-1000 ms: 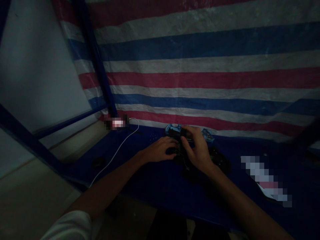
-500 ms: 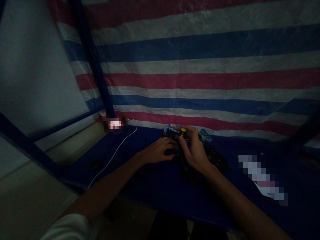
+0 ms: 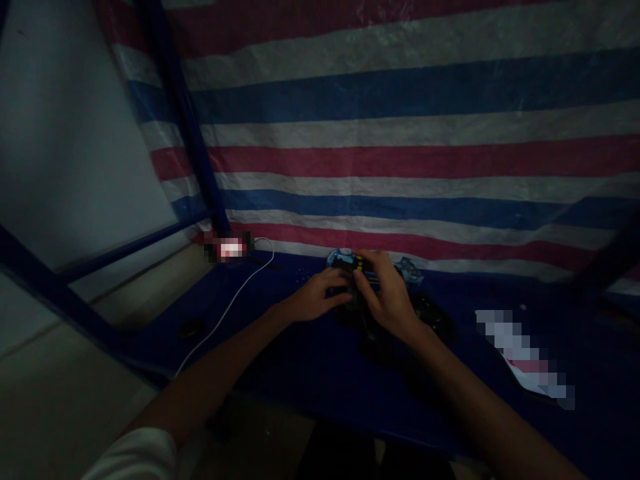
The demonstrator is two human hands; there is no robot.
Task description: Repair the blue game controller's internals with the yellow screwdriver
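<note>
Both my hands meet over a small dark object on the blue table (image 3: 310, 360). My left hand (image 3: 316, 300) is curled, its fingertips pressing on a dark part that I cannot name. My right hand (image 3: 387, 293) is closed over a small dark device with a yellow spot (image 3: 358, 265) near its fingertips. Behind the hands lies a light-blue patterned piece (image 3: 341, 256), with another such piece (image 3: 411, 269) to the right. More dark parts (image 3: 435, 317) rest by my right wrist. The scene is very dim.
A striped red, white and blue tarp (image 3: 400, 133) hangs behind the table. A white cable (image 3: 227, 310) runs from a small blurred item (image 3: 227, 248) at the back left down over the table's edge. A small dark disc (image 3: 191, 327) lies left. A blurred paper (image 3: 525, 357) lies right.
My left hand has shifted slightly up and right, closer to the right hand. My right hand's fingers moved over the device, where a yellow spot came into sight.
</note>
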